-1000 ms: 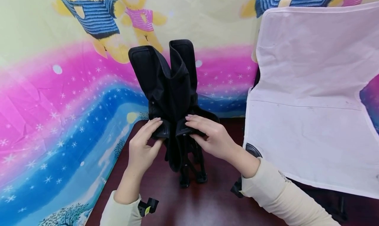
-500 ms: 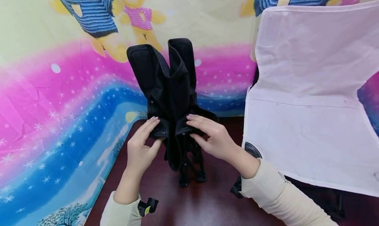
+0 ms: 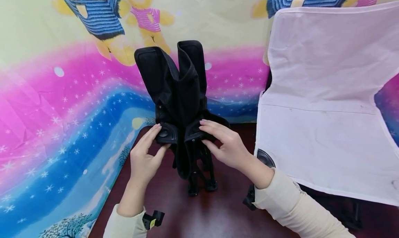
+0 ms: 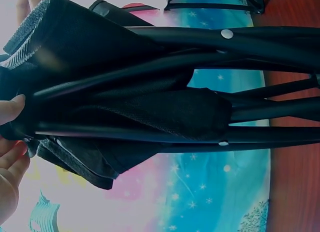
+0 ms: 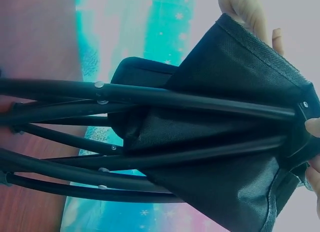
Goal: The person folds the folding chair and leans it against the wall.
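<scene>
A small black folding chair (image 3: 187, 92) stands partly folded on the table, its fabric seat and back creased in the middle. My left hand (image 3: 144, 161) pinches the seat's left front corner, fingertips at its outer edge and thumb below, beside a round disc. At the right front corner my right hand (image 3: 227, 144) grips, fingers on top and thumb underneath. Crossed metal tubes (image 4: 260, 109) with rivets run down from the fabric in the left wrist view. The right wrist view shows similar tubes (image 5: 200, 104) under the hanging seat cloth.
A larger chair with a white fabric cover (image 3: 315, 134) and dark frame stands at the right, close to my right forearm. The dark red table (image 3: 212, 217) lies below. Behind hangs a printed cloth (image 3: 103, 71) with bears and snowflakes.
My left hand has slid slightly left and outward along the seat corner, uncovering its round disc. The right fingers have shifted slightly right. The chair keeps its half-folded shape.
</scene>
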`<act>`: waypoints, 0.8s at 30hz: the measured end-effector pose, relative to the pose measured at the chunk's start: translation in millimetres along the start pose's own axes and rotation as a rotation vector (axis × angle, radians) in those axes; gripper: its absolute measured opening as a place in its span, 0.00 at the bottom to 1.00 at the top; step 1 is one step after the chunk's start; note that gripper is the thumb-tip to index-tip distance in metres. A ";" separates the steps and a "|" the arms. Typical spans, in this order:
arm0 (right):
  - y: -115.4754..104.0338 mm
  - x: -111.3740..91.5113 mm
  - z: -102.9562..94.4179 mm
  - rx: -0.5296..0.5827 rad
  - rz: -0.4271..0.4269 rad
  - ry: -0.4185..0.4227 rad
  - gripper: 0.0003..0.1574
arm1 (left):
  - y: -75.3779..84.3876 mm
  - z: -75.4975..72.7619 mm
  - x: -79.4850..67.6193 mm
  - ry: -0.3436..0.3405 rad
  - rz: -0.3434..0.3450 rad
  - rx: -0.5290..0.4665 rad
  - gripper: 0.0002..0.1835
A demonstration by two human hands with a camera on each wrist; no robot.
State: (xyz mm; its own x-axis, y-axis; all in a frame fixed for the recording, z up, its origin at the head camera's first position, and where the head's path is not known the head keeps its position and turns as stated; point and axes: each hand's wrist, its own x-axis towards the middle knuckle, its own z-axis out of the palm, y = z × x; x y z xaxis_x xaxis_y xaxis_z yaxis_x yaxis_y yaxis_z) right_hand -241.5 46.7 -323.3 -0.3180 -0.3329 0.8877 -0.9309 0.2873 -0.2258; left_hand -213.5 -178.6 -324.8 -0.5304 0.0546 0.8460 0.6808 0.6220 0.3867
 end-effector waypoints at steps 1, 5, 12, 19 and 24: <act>0.3 -0.5 -0.1 -0.004 0.002 0.004 0.22 | -0.5 -0.3 -0.5 0.002 -0.002 0.002 0.27; -4.9 2.0 -4.7 -0.024 0.007 0.024 0.24 | -0.8 -1.4 -1.5 0.007 -0.006 0.005 0.27; -4.9 -2.4 -7.0 -0.026 0.037 0.036 0.24 | -3.3 -2.8 -5.2 0.038 -0.005 0.032 0.29; -3.9 -10.6 -7.3 -0.036 0.076 0.057 0.20 | -7.6 -5.9 -11.6 0.033 -0.079 0.041 0.29; -3.6 -17.8 -6.9 -0.047 0.109 0.060 0.19 | -9.6 -7.1 -16.2 0.026 -0.090 0.059 0.29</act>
State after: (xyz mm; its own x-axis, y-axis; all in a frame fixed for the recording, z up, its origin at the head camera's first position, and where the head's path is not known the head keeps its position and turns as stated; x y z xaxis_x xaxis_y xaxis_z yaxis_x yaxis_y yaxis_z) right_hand -231.2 57.8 -335.5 -0.4047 -0.2436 0.8814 -0.8814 0.3608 -0.3049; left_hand -207.8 -191.0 -339.6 -0.5747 -0.0232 0.8181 0.5996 0.6683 0.4402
